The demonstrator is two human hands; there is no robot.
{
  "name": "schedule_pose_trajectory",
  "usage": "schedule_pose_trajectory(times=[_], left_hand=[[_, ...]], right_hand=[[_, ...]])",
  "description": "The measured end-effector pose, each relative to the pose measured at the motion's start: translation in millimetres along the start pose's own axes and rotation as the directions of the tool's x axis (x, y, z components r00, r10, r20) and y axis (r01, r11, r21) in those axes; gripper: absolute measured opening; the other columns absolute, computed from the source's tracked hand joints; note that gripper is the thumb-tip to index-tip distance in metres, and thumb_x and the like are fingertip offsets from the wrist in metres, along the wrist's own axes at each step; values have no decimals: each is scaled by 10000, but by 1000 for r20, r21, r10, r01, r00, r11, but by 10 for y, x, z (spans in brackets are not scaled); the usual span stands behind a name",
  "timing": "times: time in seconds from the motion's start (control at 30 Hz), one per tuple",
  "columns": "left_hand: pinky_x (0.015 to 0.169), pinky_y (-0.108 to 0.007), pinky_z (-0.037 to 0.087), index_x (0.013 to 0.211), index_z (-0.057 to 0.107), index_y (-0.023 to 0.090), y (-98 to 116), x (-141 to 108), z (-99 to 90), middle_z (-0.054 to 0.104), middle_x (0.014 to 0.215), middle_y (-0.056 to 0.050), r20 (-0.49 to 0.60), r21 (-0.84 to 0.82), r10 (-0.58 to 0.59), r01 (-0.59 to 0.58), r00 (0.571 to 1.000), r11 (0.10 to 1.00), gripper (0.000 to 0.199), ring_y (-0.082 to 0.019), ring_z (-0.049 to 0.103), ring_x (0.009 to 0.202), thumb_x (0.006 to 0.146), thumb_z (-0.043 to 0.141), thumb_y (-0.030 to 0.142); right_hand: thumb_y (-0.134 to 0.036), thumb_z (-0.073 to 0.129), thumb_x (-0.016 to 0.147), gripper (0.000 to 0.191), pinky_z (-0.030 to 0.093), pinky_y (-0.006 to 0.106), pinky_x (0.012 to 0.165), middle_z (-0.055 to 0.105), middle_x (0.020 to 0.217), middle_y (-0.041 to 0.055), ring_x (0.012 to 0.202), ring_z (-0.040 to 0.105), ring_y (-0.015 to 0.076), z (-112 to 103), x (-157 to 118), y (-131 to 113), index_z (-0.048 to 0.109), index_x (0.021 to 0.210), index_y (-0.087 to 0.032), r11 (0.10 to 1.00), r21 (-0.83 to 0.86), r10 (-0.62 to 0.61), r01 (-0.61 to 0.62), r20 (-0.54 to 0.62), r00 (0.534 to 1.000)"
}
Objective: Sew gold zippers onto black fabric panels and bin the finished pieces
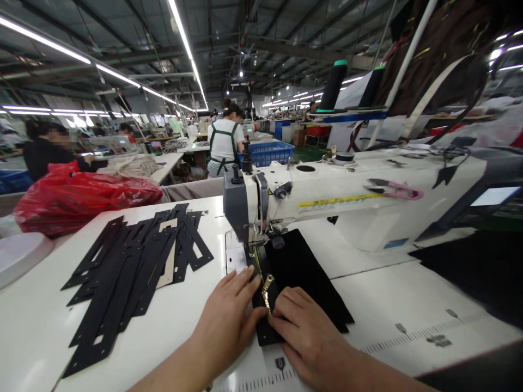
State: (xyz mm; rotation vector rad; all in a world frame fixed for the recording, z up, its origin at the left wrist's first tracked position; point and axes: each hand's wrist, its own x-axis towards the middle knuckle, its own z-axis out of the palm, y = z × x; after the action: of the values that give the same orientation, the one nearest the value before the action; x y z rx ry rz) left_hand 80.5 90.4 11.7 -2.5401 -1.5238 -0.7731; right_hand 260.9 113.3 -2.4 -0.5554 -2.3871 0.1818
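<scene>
A gold zipper is seen along a black strip on the white table, its far end being brought close under the head of the sewing machine, its gold slider lying between the hands. The left hand is laid over the left side of the strip, its fingers stretched forward and held close together, its thumb set apart and pointed toward the near part of the zipper. The right hand is curled, its fingertips placed at the zipper just below the slider; whether anything is pinched there cannot be told. To the right of the strip, a wider black panel is spread flat, partly covered by the right hand. Well to the left, black pieces with cut-out windows are heaped in overlap, a pale piece being caught among them. Pink-handled snips are rested against the machine arm, and a ruler scale is marked on the table at the near right. Beyond the table's far left edge, a red bag is seen.
</scene>
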Motion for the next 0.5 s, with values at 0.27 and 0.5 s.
schedule_pose_trajectory(times=[0.27, 0.5], left_hand=[[931, -467, 462, 1101, 589, 124, -33, 68, 102, 575, 1200, -155, 63, 60, 45, -49, 997, 997, 354, -279, 551, 1099, 749, 585, 167], [877, -465, 508, 1021, 613, 122, -33, 65, 99, 605, 1159, -144, 20, 64, 70, -71, 997, 995, 262, -279, 575, 1063, 802, 502, 213]], right_hand=[[-157, 447, 773, 173, 403, 321, 574, 549, 692, 59, 667, 471, 185, 54, -22, 140, 619, 775, -138, 995, -40, -92, 93, 6, 996], [-199, 414, 868, 303, 448, 389, 903, 598, 1109, 152, 1053, 524, 231, -39, 243, 301, 590, 1081, -75, 990, -34, 139, -138, 25, 990]])
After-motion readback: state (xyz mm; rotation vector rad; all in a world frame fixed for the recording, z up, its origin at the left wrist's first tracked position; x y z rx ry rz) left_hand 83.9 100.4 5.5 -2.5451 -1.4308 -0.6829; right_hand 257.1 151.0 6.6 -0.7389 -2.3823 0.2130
